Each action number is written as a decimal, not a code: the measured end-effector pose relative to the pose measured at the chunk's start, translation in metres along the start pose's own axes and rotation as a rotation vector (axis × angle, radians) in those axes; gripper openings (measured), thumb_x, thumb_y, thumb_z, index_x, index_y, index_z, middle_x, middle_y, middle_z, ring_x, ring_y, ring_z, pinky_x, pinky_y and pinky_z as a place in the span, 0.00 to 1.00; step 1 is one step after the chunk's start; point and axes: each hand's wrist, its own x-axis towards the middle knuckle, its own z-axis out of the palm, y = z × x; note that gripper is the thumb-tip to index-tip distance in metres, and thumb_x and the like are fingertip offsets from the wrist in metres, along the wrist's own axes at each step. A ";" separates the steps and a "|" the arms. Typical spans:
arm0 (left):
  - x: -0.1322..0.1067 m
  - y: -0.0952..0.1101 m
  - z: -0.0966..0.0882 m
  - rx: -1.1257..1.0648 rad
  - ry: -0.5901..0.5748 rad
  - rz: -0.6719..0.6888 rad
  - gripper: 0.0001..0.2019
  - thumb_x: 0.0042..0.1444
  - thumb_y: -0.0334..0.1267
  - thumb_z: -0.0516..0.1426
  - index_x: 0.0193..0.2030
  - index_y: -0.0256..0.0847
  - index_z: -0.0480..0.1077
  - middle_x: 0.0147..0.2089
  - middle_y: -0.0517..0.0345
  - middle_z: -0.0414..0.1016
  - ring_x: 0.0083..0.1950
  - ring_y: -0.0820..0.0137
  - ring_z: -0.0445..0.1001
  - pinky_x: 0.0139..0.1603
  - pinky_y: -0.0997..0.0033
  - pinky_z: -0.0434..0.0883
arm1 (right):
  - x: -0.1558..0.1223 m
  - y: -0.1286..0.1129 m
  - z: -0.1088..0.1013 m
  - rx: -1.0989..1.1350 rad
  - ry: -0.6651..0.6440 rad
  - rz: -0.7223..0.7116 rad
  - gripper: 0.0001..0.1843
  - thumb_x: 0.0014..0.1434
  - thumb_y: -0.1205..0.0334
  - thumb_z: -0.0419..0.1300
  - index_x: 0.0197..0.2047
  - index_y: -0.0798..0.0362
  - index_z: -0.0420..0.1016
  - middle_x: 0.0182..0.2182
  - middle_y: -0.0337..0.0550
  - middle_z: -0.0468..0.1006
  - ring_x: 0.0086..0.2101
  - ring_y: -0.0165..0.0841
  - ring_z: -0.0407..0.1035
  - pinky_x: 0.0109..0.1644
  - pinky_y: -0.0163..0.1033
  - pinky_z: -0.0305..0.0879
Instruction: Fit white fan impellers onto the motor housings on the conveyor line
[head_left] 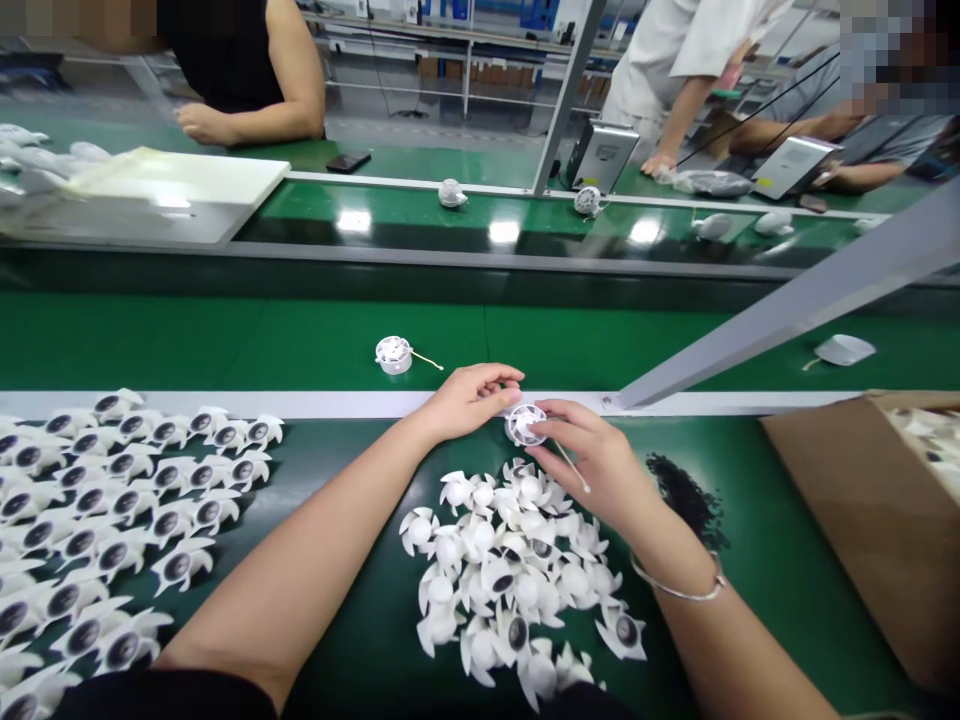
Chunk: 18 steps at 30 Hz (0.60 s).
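Fan (525,428) is held by right hand (596,455) near rotor pile (531,588). Left hand (478,396) is half curled just beside; whether fan is touched can't be told.

I have two hands here, my left hand (480,397) and my right hand (585,455), and one caged fan (525,426) at them, mid-frame. Two more white units lie on the near belt: one left of centre (394,356), one far right. I count at least four small units (451,194) across the upper centre and upper right. At left sit at least thirty fan wheels (180,567); the lower-middle heap (531,587) holds twenty or more, too overlapped for exactness. One cardboard box (832,500), right; three other people (296,75), up top.
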 end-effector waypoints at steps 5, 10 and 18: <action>0.002 0.000 0.002 0.031 -0.047 0.042 0.12 0.58 0.44 0.63 0.44 0.41 0.78 0.45 0.53 0.79 0.43 0.68 0.76 0.45 0.68 0.73 | 0.001 0.003 0.007 -0.138 -0.036 0.018 0.11 0.65 0.66 0.58 0.49 0.51 0.77 0.52 0.50 0.76 0.48 0.40 0.74 0.52 0.48 0.74; 0.006 -0.003 0.001 0.012 -0.036 -0.068 0.17 0.56 0.41 0.64 0.53 0.42 0.74 0.49 0.53 0.78 0.38 0.71 0.75 0.38 0.72 0.72 | 0.014 0.007 0.009 -0.172 -0.127 0.076 0.08 0.62 0.67 0.61 0.45 0.53 0.79 0.49 0.51 0.78 0.45 0.42 0.76 0.49 0.49 0.75; -0.004 0.012 0.005 0.129 0.146 0.119 0.12 0.53 0.41 0.66 0.42 0.39 0.76 0.38 0.56 0.75 0.35 0.72 0.70 0.38 0.72 0.69 | 0.010 0.029 -0.003 -0.096 -0.118 -0.016 0.10 0.62 0.62 0.62 0.47 0.51 0.77 0.50 0.49 0.76 0.48 0.41 0.73 0.53 0.49 0.73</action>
